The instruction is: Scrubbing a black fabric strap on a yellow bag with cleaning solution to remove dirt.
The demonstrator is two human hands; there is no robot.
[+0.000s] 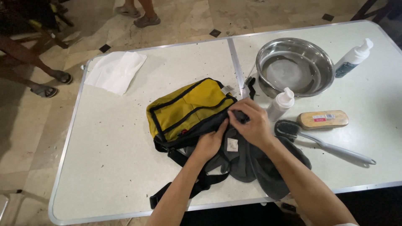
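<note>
A yellow and dark grey shoulder bag (188,109) with black straps lies in the middle of a white folding table (109,150). Its grey flap is folded open toward me. My left hand (211,140) pinches the flap's edge near the yellow panel. My right hand (251,123) grips a black buckle or strap end at the bag's upper right corner. A white label (232,145) shows on the grey lining between my hands.
A steel bowl (295,67) stands at the back right, with two white pump bottles (280,104) (354,57) near it. A wooden brush (322,119) and a long-handled brush (318,140) lie right of the bag. A white cloth (115,71) lies at the back left. People's feet (140,14) stand on the floor beyond.
</note>
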